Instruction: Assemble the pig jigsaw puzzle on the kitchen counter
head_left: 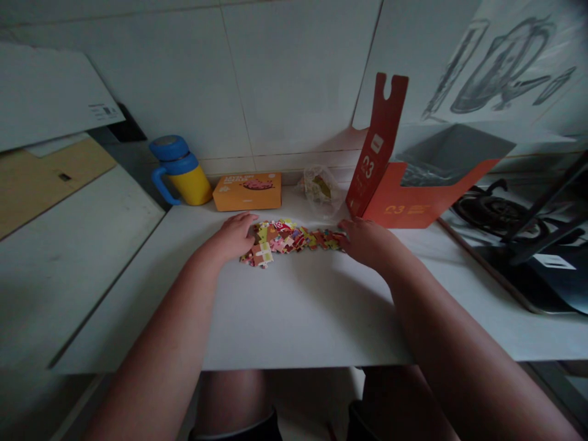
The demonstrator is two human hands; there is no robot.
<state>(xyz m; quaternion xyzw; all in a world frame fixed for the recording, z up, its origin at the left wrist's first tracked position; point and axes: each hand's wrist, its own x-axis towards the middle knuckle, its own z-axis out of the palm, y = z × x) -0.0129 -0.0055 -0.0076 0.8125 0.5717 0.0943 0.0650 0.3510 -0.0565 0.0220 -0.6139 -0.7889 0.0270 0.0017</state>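
Observation:
A long heap of colourful jigsaw puzzle pieces [294, 237] lies across the middle of the white table. At its left end rests my left hand [235, 235], palm side against the pieces, fingers stretched out along the back. My right hand [365, 240] is at the other end, thumb and fingertips touching the outermost pieces. Both hands are open and neither grips a piece. The undersides of the hands are hidden. Behind the heap sits a closed orange puzzle box [248, 191] with a pink picture on its lid.
A blue and yellow jug [190, 180] leans back by the wall, left of the orange box. To its right lies a crumpled clear plastic bag [321, 190]. An open red carton [408, 208] stands behind my right hand. Black metal equipment [505, 226] occupies the right side.

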